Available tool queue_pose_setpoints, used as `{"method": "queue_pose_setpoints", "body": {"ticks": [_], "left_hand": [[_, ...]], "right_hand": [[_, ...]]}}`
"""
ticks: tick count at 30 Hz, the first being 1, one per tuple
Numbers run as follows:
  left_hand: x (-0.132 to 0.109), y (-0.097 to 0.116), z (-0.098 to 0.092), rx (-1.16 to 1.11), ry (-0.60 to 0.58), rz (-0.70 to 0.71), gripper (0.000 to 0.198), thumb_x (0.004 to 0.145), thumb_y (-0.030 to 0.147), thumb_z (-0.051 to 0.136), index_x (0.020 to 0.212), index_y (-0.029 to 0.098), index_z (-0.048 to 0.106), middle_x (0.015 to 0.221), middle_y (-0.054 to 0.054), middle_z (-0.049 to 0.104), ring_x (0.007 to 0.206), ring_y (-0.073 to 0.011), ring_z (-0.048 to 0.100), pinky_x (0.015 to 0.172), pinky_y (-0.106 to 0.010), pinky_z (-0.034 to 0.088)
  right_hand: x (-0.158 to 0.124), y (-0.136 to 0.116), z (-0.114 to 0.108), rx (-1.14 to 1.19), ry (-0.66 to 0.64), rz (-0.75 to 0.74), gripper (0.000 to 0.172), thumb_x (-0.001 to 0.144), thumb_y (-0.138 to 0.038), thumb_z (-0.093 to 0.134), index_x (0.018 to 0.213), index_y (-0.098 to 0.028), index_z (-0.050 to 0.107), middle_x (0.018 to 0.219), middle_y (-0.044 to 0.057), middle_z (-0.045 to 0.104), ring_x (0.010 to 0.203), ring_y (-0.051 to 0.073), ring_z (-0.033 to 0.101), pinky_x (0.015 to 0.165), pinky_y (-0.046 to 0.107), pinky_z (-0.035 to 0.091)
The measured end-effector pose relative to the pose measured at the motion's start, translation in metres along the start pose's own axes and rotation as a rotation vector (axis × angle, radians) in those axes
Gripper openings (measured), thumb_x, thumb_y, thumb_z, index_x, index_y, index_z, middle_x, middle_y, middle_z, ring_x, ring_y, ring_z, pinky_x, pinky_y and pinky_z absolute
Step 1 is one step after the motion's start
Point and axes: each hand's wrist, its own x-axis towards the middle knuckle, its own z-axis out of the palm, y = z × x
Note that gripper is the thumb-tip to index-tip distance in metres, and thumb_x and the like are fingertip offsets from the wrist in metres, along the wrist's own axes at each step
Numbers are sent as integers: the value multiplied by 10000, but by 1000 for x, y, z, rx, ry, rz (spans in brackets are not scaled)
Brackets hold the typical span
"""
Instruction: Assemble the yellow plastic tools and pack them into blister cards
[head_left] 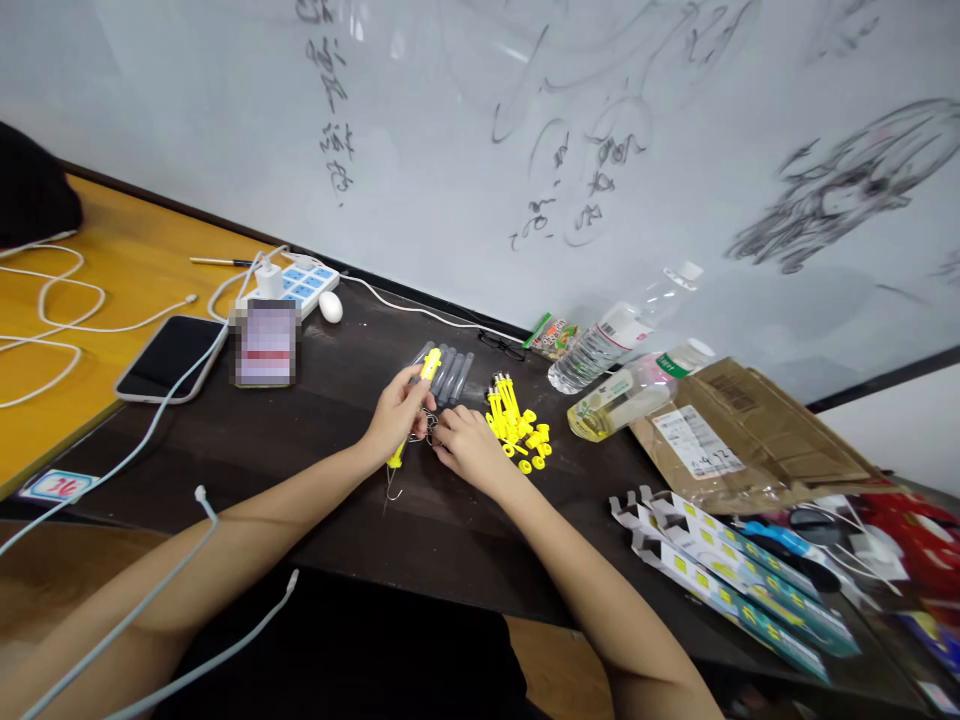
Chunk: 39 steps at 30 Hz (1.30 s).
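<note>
My left hand (pixel 397 415) is closed around a slim yellow plastic piece (pixel 431 364), held tilted with its top sticking out above the fingers. Below the hand, its yellow lower end (pixel 396 458) shows a thin metal wire with a hooked tip hanging down. My right hand (pixel 471 448) is close beside it, fingers bent together over a small pile of thin metal wire hooks (pixel 420 428); what its fingertips pinch is hidden. Behind both hands lie several grey see-through tubes (pixel 454 375). Right of my right hand are loose yellow plastic parts (pixel 525 430), some long with dark tips.
A clear water bottle (pixel 600 345) and a bottle of yellow drink (pixel 630 395) lean at the back right, near a brown package (pixel 720 430). Long printed boxes (pixel 727 580) lie at right. Phones (pixel 169 358), a power strip (pixel 307 285) and white cables are at left.
</note>
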Motion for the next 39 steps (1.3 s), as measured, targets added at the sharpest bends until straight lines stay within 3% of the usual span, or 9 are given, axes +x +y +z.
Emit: {"method": "queue_pose_setpoints", "body": {"ticks": [8, 12, 16, 20, 24, 29, 33, 36, 39], "left_hand": [[-2, -5, 0, 19, -37, -30, 392, 842, 400, 547, 1162, 189, 465, 639, 64, 549, 322, -42, 457, 302, -145, 364], [-1, -7, 0, 20, -36, -35, 422, 836, 413, 559, 1180, 191, 458, 644, 63, 554, 323, -40, 457, 310, -147, 375], [0, -7, 0, 24, -34, -47, 404, 846, 398, 551, 1180, 189, 467, 640, 62, 551, 322, -40, 459, 311, -146, 374], [0, -8, -1, 13, -12, -67, 395, 857, 379, 539, 1193, 191, 453, 642, 60, 553, 320, -42, 463, 312, -148, 376], [2, -10, -3, 8, 15, -109, 354, 877, 367, 510, 1184, 201, 451, 642, 62, 544, 318, -45, 466, 311, -151, 381], [-1, -13, 0, 41, -35, -180, 304, 892, 358, 484, 1152, 205, 450, 629, 61, 539, 317, -48, 458, 307, -153, 393], [-8, -19, 4, 126, -228, -274, 288, 893, 392, 471, 1106, 200, 464, 618, 58, 542, 301, -50, 449, 282, -150, 375], [-12, -23, 6, 180, -357, -287, 322, 875, 413, 498, 1112, 199, 456, 649, 56, 554, 290, -37, 433, 258, -134, 336], [-14, -25, 6, 246, -376, -258, 418, 820, 385, 593, 1154, 198, 424, 649, 72, 540, 280, -20, 410, 251, -114, 308]], "right_hand": [[4, -3, -3, -53, -77, 13, 99, 834, -179, 517, 861, -139, 604, 870, 100, 596, 882, 236, 497, 717, 342, 336], [11, 3, -12, 46, -74, 51, 74, 784, -169, 525, 827, -150, 582, 861, 88, 608, 823, 212, 542, 691, 313, 355], [20, 27, -19, 353, -25, 240, 55, 811, -201, 471, 806, -187, 524, 737, 17, 593, 637, 146, 533, 601, 260, 362], [28, 55, -16, 807, 58, 375, 18, 779, -190, 441, 787, -206, 444, 676, -19, 601, 563, 118, 538, 535, 226, 403], [25, 67, -11, 1132, 89, 527, 100, 709, -185, 483, 765, -214, 405, 638, -30, 618, 447, 88, 502, 403, 188, 404], [1, 58, -5, 1458, 178, 631, 199, 689, -247, 576, 757, -220, 391, 593, -56, 613, 403, 79, 506, 355, 180, 434], [-22, 38, 7, 1680, 212, 669, 265, 673, -258, 669, 710, -208, 412, 677, -28, 642, 468, 80, 556, 399, 197, 502], [-32, 25, 14, 1833, 319, 649, 282, 705, -275, 679, 689, -208, 405, 645, -43, 608, 522, 80, 575, 492, 215, 550], [-37, 17, 12, 1925, 349, 560, 276, 733, -265, 651, 691, -218, 383, 595, -63, 556, 516, 83, 549, 535, 246, 561]]}}
